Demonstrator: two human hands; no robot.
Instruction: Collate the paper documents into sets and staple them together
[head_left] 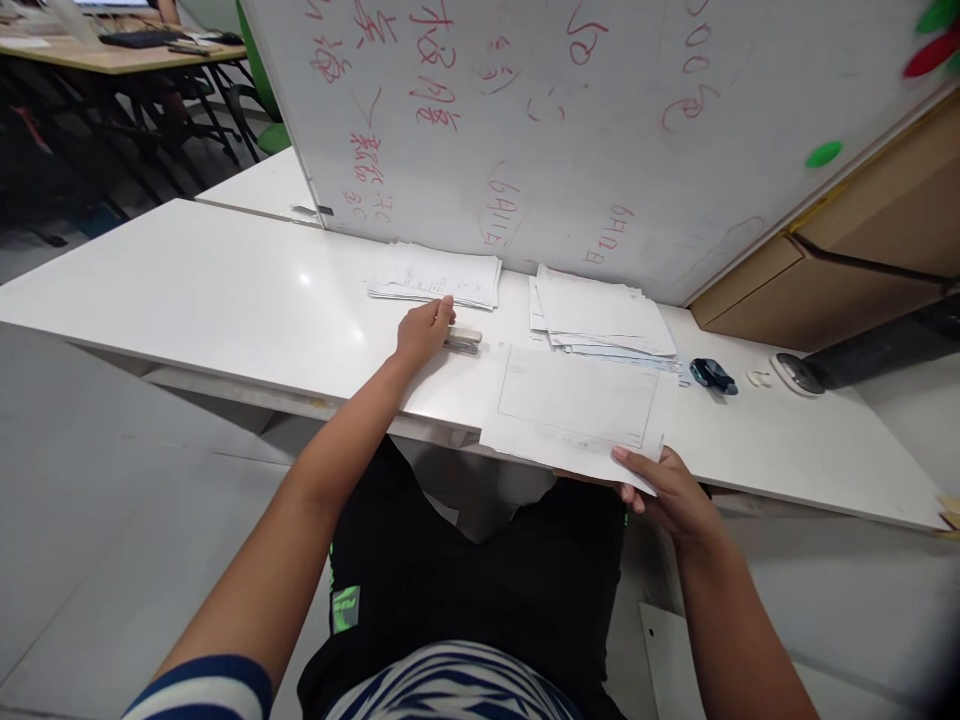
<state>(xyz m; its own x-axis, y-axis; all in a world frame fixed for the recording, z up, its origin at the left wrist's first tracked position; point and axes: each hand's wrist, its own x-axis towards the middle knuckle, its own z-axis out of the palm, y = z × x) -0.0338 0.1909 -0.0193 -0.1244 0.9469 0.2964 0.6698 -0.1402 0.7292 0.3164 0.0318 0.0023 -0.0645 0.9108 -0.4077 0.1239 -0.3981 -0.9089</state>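
the left hand is over the middle of the table, its fingers curled around the left end of a small stapler, grasping it. the stapler sits between the near and far edges of the table, its right end showing. the right hand, just off the near edge, grasps the near right corner of a white sheet of paper, thumb on top and other fingers below. the sheet has a thin printed rectangle and juts over the table's near edge; how many sheets are held, i cannot tell.

along the far edge lie two piles: the left stack of papers, just beyond the left hand, and the right stack of papers, just beyond the held sheet. toward the table's right end are a dark strapped object, a small white item and a round grey object. a whiteboard with red writing stands at the far edge, and brown cardboard boxes fill the far right corner.
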